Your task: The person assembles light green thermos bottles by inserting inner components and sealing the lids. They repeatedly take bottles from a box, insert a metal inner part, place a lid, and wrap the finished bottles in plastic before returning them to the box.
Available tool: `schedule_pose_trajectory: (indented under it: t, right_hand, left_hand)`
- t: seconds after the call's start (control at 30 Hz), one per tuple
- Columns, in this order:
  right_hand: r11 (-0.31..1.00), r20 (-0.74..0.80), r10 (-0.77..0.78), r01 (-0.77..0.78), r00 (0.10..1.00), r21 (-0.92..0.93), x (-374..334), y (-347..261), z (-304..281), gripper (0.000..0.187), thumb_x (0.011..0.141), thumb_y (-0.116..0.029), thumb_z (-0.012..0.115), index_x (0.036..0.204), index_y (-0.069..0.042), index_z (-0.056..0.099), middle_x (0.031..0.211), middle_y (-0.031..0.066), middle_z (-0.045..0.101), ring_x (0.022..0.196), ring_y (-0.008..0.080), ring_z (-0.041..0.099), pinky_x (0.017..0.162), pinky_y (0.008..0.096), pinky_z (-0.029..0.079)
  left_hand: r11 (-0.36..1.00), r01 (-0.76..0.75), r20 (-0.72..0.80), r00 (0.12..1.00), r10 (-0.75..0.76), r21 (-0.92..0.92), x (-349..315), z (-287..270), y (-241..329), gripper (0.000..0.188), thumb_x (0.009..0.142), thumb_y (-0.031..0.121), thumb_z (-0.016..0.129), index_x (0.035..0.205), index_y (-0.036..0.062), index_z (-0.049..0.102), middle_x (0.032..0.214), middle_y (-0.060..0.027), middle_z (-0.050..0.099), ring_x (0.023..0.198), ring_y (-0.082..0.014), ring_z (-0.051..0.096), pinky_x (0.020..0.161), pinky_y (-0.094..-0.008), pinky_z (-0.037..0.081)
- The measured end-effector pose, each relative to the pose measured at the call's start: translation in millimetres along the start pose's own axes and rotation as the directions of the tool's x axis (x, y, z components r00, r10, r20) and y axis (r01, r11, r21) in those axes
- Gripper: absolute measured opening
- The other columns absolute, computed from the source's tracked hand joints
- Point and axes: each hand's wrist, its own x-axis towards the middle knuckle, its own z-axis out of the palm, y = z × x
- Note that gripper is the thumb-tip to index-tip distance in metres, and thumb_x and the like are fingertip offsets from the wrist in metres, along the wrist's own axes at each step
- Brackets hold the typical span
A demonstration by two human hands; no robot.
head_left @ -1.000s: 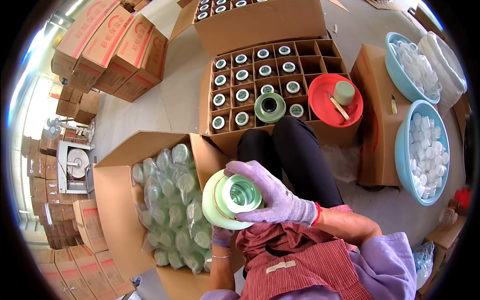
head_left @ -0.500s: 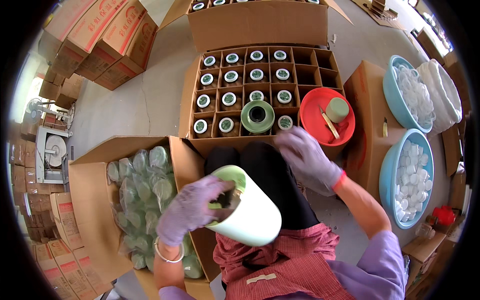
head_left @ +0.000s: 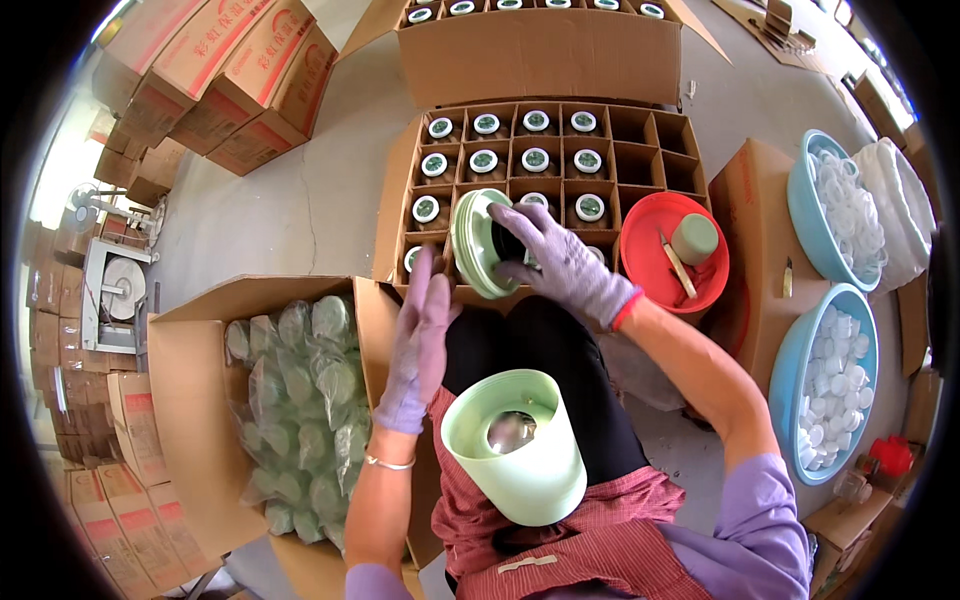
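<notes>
Green container (head_left: 535,480) blocks the lap (head_left: 598,415).

We looked from the wearer's head, through the left of two fisheye cameras worn side by side, steeply down and somewhat forward. The pale green shell (head_left: 530,485) stood close below us, so we saw into its mouth and along its outer wall. Just beyond the shell we had the left hand (head_left: 418,335) and the right hand (head_left: 568,265) from above. Farther beyond it, our view ran out over the partitioned carton (head_left: 636,165). The wide lens also took in the stacked cartons (head_left: 250,75) well left of the shell and the blue basin (head_left: 784,400) to its right, bending straight edges toward our rim.
</notes>
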Motion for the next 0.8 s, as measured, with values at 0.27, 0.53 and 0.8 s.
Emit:
schedule_pose_trajectory:
  t: [0.27, 0.53, 0.8]
  right_hand:
    - [0.316, 0.462, 0.255, -0.525, 0.849, 0.790, -39.8, -72.4, -30.8, 0.049, 0.106, -0.041, 0.031, 0.129, -0.002, 0.052, 0.093, 0.0093, 0.067, 0.072, 0.0163, 0.068, 0.062, 0.0297, 0.060]
    - [0.952, -0.224, 0.033, 0.038, 0.974, 0.303, -38.5, -117.4, -14.4, 0.074, 0.092, -0.033, 0.068, 0.150, -0.002, 0.032, 0.140, 0.0254, 0.043, 0.120, 0.0350, 0.057, 0.101, 0.0418, 0.049]
    - [0.899, -0.158, 0.045, 0.029, 0.986, 0.437, -39.0, -129.6, -29.2, 0.049, 0.092, -0.012, 0.061, 0.138, -0.004, 0.047, 0.122, 0.0215, 0.057, 0.102, 0.0307, 0.066, 0.080, 0.0365, 0.058]
  left_hand:
    - [0.636, -0.660, 0.555, 0.727, 0.405, 0.400, -16.0, 19.3, 34.6, 0.081, 0.087, 0.048, 0.067, 0.151, 0.0064, 0.040, 0.154, -0.0205, 0.037, 0.143, -0.0385, 0.034, 0.118, -0.0477, 0.024]
    - [0.882, -0.198, 0.069, 0.966, 0.250, -0.428, -55.0, 33.3, 34.6, 0.059, 0.103, 0.047, 0.041, 0.147, 0.0070, 0.040, 0.146, -0.0119, 0.048, 0.124, -0.0247, 0.055, 0.106, -0.0387, 0.045]
    - [0.728, -0.589, 0.149, 0.802, 0.578, 0.349, -74.0, 38.0, 49.4, 0.057, 0.091, 0.042, 0.062, 0.137, 0.0105, 0.055, 0.147, -0.0172, 0.046, 0.134, -0.0345, 0.043, 0.111, -0.0452, 0.036]
